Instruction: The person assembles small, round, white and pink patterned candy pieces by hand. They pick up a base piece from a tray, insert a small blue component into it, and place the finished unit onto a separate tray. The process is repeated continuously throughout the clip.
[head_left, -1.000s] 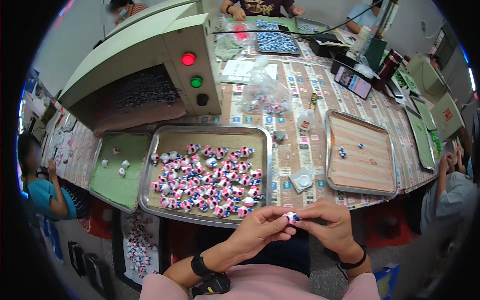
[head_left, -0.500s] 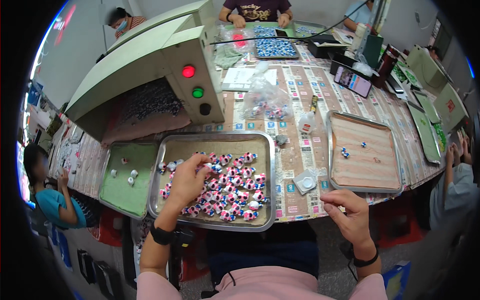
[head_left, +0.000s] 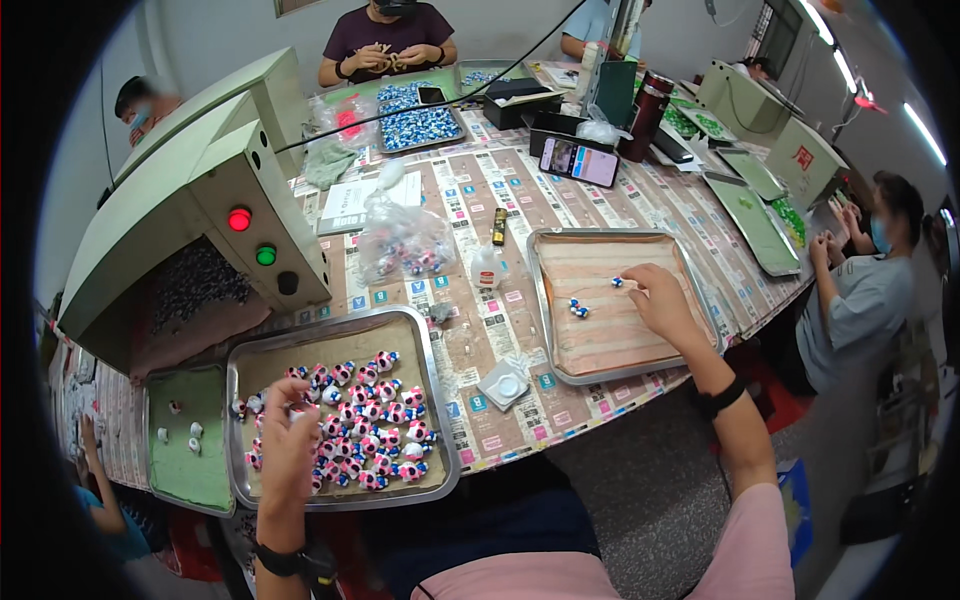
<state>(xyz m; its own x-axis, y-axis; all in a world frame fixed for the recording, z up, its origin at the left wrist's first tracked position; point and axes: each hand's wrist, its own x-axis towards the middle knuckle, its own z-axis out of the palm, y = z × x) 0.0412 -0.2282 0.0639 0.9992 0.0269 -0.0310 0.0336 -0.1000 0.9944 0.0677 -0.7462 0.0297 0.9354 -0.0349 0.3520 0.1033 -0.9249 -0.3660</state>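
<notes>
– Where is the small blue-and-white figurine (head_left: 617,282)?
– Left of centre in the peach-lined tray (head_left: 625,345), with a small cluster (head_left: 579,309) nearer that tray's left edge. The right hand (head_left: 665,305) has thumb and forefinger at it; whether they pinch it, I cannot tell.
– And the left hand (head_left: 288,445)?
– Over the brown-lined tray (head_left: 375,334), left of the pink-and-white figurines (head_left: 365,420). Its fingers are curled; I cannot tell if they grip one.
– What carries the trays?
– A table (head_left: 480,350) under a printed cover, both trays along its near edge, a green-lined tray (head_left: 185,480) farther left. A pale machine (head_left: 200,190) with red and green lamps stands behind.
– The room?
– Pale walls (head_left: 220,30), a speckled grey floor (head_left: 640,460), strip lights (head_left: 925,135) on the right. A person in a dark purple top (head_left: 358,35) is at the table's far edge.
</notes>
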